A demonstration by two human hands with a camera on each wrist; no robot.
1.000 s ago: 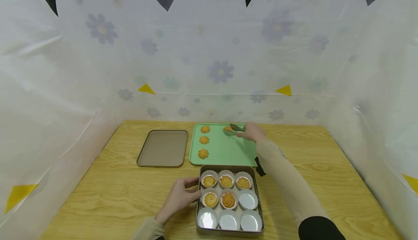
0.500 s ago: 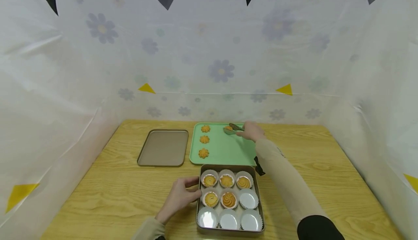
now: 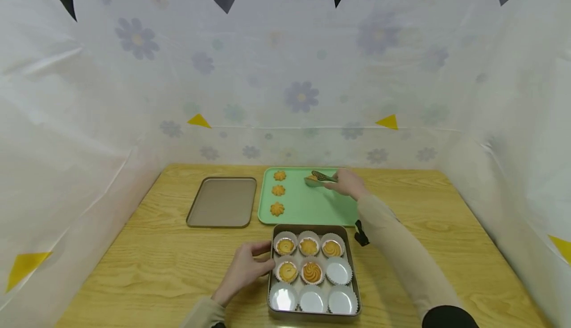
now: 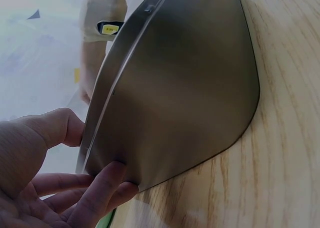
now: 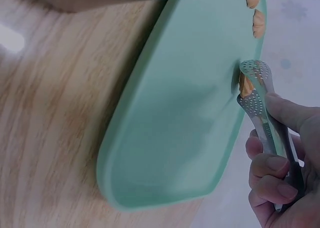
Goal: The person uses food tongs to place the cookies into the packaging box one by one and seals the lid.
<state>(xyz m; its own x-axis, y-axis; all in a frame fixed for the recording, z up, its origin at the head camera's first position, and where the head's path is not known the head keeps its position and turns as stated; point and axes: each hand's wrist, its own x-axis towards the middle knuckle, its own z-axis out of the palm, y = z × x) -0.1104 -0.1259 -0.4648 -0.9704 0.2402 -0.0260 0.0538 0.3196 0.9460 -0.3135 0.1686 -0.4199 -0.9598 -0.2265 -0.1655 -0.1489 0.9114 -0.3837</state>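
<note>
My right hand (image 3: 347,183) holds metal tongs (image 3: 319,178) (image 5: 261,100) over the far part of the green tray (image 3: 312,204) (image 5: 195,112). The tong tips close on a cookie (image 3: 311,177) (image 5: 243,83). Three more flower-shaped cookies (image 3: 278,190) lie in a column on the tray's left side. My left hand (image 3: 244,268) (image 4: 45,173) grips the left edge of the metal tin (image 3: 312,313) (image 4: 180,92). The tin holds paper cups, several with cookies (image 3: 309,246) and several white ones unfilled (image 3: 339,271).
A flat metal lid (image 3: 221,202) lies left of the green tray on the wooden table (image 3: 446,219). White flowered sheeting walls in the back and both sides.
My right hand and forearm have shifted slightly to the right, with the tongs still on the cookie. The left hand has not moved.
</note>
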